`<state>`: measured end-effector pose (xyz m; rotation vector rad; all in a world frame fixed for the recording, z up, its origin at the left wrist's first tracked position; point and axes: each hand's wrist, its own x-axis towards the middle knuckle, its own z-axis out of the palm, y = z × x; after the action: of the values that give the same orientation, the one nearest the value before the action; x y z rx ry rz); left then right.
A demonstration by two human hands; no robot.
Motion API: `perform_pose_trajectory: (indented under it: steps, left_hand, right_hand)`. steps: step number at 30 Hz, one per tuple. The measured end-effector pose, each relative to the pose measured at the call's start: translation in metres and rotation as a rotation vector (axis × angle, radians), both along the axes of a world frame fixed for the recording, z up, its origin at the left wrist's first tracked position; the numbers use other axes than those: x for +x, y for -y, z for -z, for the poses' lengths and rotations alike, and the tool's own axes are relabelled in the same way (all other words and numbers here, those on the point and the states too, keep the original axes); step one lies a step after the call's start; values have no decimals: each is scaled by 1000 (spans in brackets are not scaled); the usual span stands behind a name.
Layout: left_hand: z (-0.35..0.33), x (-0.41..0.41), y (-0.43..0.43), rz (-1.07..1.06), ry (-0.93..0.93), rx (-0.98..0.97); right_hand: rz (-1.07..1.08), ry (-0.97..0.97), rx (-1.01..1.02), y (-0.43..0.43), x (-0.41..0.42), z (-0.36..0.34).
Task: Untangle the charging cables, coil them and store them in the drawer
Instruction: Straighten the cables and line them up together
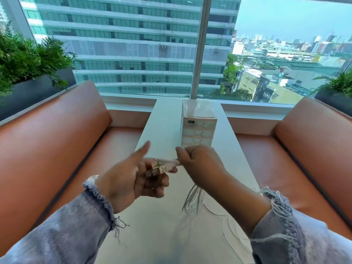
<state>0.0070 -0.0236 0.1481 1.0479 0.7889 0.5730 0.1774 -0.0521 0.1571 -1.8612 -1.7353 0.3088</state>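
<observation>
While left hand (123, 180) grips plugs (157, 167), index straight; right hand (200, 164) pinches cables (192, 201)

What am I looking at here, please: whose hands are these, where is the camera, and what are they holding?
There is no machine: a person wears one camera on the head, looking down at their own hands. The left hand grips the USB plugs of the white charging cables; the right hand pinches the cables beside it, and loose strands hang toward the white table. Farther back stands a small drawer unit, drawers apparently shut. Orange benches flank the table.
</observation>
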Motion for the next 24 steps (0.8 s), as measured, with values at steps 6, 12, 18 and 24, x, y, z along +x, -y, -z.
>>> perform_pose_trajectory:
  steps: [6, 12, 18, 24]
  left_hand:
    - [9, 2, -16, -170, 142, -181]
    - [-11, 4, -20, 144, -84, -36]
    - [-17, 15, -3, 352, -203, -3]
    - [1, 26, 9, 172, -452, 434]
  right_hand:
    - [10, 71, 173, 0, -4, -11]
    - [-244, 217, 390, -1, -3, -1]
    - [-208, 127, 352, -4, 2, 10]
    - [-140, 310, 135, -5, 1, 14]
